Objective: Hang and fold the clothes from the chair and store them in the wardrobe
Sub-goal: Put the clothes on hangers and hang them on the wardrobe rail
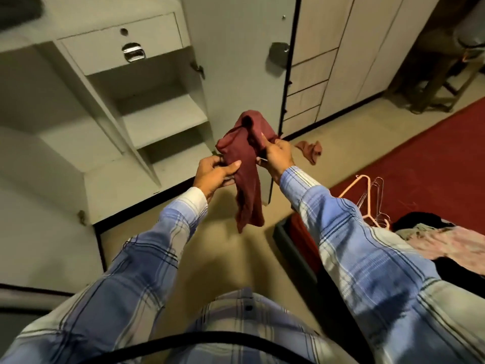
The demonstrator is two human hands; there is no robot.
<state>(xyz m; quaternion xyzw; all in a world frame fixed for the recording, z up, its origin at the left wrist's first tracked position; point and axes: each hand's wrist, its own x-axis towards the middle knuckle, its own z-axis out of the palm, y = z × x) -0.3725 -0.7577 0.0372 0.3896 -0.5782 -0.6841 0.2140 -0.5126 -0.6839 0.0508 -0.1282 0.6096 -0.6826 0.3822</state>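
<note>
Now folding: maroon cloth (pixel 245 164) held mid-air before open wardrobe (pixel 168 116). My left hand (pixel 215 174) pinches lower edge, right hand (pixel 278 156) grips top. Next, likely: halve it, shelve it.

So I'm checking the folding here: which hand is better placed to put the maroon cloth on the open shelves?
Probably the left hand: it grips the cloth on the side nearest the shelves. The right hand holds it farther away.
</note>
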